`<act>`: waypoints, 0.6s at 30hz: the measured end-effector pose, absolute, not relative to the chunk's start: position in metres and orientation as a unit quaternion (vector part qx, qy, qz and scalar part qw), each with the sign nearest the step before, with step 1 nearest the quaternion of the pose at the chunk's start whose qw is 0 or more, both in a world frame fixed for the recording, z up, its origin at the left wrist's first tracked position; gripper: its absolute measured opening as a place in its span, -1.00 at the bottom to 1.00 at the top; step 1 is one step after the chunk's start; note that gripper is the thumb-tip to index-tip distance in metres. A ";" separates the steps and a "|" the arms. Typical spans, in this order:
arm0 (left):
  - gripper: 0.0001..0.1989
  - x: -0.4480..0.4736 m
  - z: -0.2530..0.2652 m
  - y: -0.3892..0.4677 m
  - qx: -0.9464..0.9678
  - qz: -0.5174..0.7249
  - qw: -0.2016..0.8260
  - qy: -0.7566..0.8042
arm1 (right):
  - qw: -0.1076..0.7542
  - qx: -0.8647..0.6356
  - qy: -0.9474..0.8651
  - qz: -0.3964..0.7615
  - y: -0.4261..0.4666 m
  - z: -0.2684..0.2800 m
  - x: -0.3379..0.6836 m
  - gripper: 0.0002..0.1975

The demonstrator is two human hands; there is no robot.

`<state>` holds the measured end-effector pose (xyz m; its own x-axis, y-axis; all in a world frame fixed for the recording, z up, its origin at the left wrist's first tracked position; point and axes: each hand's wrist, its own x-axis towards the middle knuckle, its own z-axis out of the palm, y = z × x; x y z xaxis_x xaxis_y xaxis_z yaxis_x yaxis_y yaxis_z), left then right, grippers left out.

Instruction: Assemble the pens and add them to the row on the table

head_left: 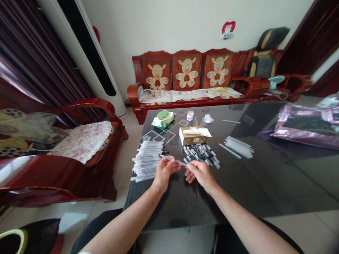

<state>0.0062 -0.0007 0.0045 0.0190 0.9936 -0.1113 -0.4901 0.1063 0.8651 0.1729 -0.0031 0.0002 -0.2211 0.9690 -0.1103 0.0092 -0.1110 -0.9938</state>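
Observation:
My left hand (166, 171) pinches a slim translucent white pen barrel (173, 160) between thumb and fingers. At the barrel's right end, my right hand (199, 173) has its thumb and index finger closed on it; whether a small part is also in that pinch I cannot tell. Left of my hands lies a stack of whitish pens (147, 160), some with black ends. Just beyond my right hand is a heap of short clear-and-black pen pieces (202, 154). Farther right, several plain translucent barrels (239, 146) lie in a loose bundle.
On the dark glossy table (265, 187) stand a tissue box (194, 140), a green wipes pack (163, 120) and a small white cup (190, 115). Crumpled tissue (208, 118) and a single barrel (231, 121) lie farther back. A purple-edged bag (304, 135) sits right; a wooden armchair (106, 176) is left.

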 end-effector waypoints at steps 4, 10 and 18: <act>-0.71 0.006 0.006 -0.001 0.326 0.583 0.635 0.388 | 0.397 -0.482 -0.507 0.594 -0.002 0.001 0.173 -0.57; -0.71 0.005 0.006 0.000 0.326 0.586 0.634 0.385 | 0.421 -0.446 -0.538 0.579 -0.002 0.002 0.176 -0.69; -0.69 0.005 0.004 0.001 0.324 0.587 0.635 0.384 | 0.418 -0.454 -0.525 0.586 -0.003 0.002 0.176 -0.64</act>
